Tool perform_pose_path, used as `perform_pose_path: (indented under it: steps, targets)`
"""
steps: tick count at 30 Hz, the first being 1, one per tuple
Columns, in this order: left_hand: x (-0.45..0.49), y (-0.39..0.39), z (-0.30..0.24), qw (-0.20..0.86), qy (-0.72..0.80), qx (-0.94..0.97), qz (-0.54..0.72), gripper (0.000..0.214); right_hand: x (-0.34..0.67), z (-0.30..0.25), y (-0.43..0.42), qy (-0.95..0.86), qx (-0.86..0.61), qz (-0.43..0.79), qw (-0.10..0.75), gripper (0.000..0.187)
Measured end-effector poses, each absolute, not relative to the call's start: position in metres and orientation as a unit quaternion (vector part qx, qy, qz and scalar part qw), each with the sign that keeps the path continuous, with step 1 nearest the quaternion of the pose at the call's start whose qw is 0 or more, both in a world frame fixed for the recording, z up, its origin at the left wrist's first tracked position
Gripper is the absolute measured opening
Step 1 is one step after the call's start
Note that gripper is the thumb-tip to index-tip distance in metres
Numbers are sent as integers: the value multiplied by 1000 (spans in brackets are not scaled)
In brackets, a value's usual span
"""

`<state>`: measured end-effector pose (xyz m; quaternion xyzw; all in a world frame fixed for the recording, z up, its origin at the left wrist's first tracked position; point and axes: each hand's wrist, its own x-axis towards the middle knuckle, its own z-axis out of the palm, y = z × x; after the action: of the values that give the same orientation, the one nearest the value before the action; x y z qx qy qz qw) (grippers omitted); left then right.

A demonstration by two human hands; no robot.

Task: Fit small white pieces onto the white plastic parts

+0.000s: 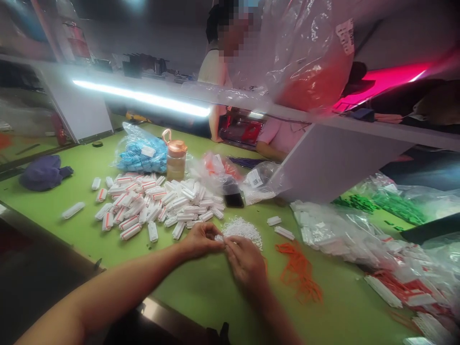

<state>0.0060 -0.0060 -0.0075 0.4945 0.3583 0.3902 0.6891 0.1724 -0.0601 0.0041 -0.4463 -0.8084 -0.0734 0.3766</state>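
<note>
My left hand [201, 240] pinches a small white plastic piece [219, 237] between thumb and fingers. Against its other end press the fingertips of my right hand [247, 262]; both hands are closed and meet there. Just beyond them lies a heap of tiny white pieces [243, 229]. To the left spreads a large pile of white plastic casings [158, 203], some with a red stripe. Right of my right hand is a tangle of orange strips [300, 273]. Two loose white casings [284, 233] rest above the strips. What sits inside the pinch is mostly hidden by my fingers.
On the green table [187, 297] stand a bottle with a copper lid [176, 160] and a bag of blue pieces [142, 151]. A dark phone [233, 195] lies past the heap. Clear bags of white parts [334, 235] fill the right side. Another person [212, 72] stands behind.
</note>
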Motion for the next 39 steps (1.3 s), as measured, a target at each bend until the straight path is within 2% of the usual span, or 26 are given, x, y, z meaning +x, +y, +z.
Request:
perform_pose_path:
  steps: [5,9,16,25,30,33,39]
  targets:
    - [5,-5,-4,677,369,512,379,50,179,9,-56,-779,-470,-6,415,26]
    - [3,-6,-1,655,377,564,332,48,214,28,-50,-679,-583,68,442,31]
    - [0,0,-2,603,367,643,297,40,252,32,-65,-721,-651,94,218,26]
    - [-1,0,1,594,368,649,302,39,221,27,-67,-719,-673,49,167,22]
    - [-1,0,1,591,360,650,314,39,223,29,-62,-730,-658,100,154,17]
    - [0,0,0,599,362,641,316,39,224,37,-61,-722,-652,144,184,17]
    - [1,1,-4,609,356,631,322,40,206,39,-60,-721,-574,168,349,20]
